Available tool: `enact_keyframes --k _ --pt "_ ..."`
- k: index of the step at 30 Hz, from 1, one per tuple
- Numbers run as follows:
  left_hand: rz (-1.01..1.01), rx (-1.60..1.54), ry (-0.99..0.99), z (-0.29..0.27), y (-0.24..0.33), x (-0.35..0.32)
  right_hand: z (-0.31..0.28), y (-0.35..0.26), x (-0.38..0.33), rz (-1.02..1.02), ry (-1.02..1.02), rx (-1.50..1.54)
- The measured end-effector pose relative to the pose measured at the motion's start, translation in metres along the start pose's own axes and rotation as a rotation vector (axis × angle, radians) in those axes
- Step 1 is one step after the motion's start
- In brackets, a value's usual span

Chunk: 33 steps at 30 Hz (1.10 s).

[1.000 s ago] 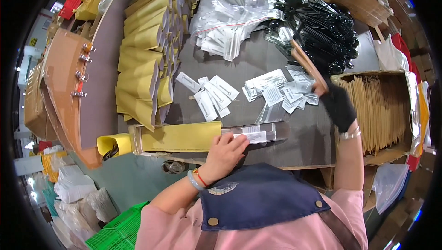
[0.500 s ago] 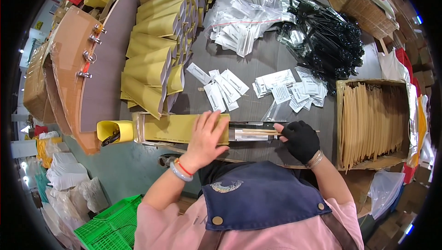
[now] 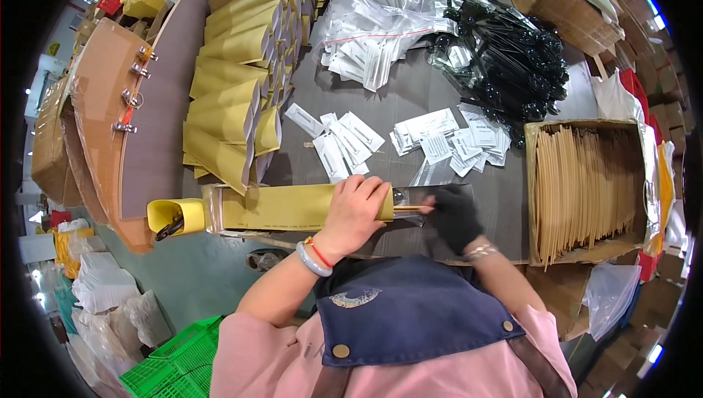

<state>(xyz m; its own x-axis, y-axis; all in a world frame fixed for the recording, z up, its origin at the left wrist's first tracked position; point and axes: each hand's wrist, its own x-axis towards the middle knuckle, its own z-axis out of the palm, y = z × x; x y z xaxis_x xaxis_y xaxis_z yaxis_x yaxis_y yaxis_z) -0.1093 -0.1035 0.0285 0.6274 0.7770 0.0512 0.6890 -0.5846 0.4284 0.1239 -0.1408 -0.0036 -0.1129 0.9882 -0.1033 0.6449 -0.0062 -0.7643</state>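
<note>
A long yellow paper sleeve (image 3: pixel 278 207) lies flat along the table's near edge. My left hand (image 3: pixel 359 211) arches over its right end, fingers on the far edge and thumb on the near edge. Pale wooden chopsticks (image 3: pixel 408 208) stick out of the sleeve's mouth, a dark rounded end (image 3: pixel 399 196) beside them. My right hand (image 3: pixel 455 221), in a black fingerless glove and blurred, pinches the chopsticks. Clear plastic film (image 3: pixel 464 191) shows around it. What lies inside the sleeve is hidden.
Yellow sleeves (image 3: pixel 227 90) stand stacked at the left. White packets (image 3: pixel 348 142) lie mid-table, near a bag of packets (image 3: pixel 377 24) and wrapped black utensils (image 3: pixel 512 61). A carton (image 3: pixel 538 193) of wooden sticks stands right; a yellow holder (image 3: pixel 193 216) sits left.
My left hand has moved right and drawn in its fingers at the sleeve's mouth. My right hand has moved left with the chopsticks. The sleeve now covers more of the items.
</note>
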Motion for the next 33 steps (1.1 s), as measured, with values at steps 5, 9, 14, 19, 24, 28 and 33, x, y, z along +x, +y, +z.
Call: enact_keyframes --k 5,9,14,19,24,28,33 --pt "0.086 0.112 -0.001 0.002 -0.003 0.009 0.021 -0.041 0.011 -0.163 -0.038 0.383" --pt "0.134 0.208 -0.198 -0.014 0.011 0.012 -0.007 -0.035 0.002 -0.325 0.022 -0.312" --pt "0.156 0.288 -0.2 -0.098 -0.006 0.01 -0.038 -0.037 -0.007 -0.205 0.054 -0.381" --pt "-0.05 0.587 0.261 -0.138 -0.096 0.003 -0.054 -0.017 -0.019 -0.108 0.174 -0.386" --pt "-0.266 0.071 0.299 -0.041 -0.039 -0.022 -0.047 -0.033 -0.018 -0.139 0.146 -0.441" --pt "-0.482 0.045 0.314 0.015 -0.029 -0.031 -0.047 -0.043 -0.011 -0.181 0.069 -0.489" --pt "-0.472 -0.179 0.367 0.017 -0.039 -0.038 -0.042 -0.049 -0.002 -0.195 -0.037 -0.522"
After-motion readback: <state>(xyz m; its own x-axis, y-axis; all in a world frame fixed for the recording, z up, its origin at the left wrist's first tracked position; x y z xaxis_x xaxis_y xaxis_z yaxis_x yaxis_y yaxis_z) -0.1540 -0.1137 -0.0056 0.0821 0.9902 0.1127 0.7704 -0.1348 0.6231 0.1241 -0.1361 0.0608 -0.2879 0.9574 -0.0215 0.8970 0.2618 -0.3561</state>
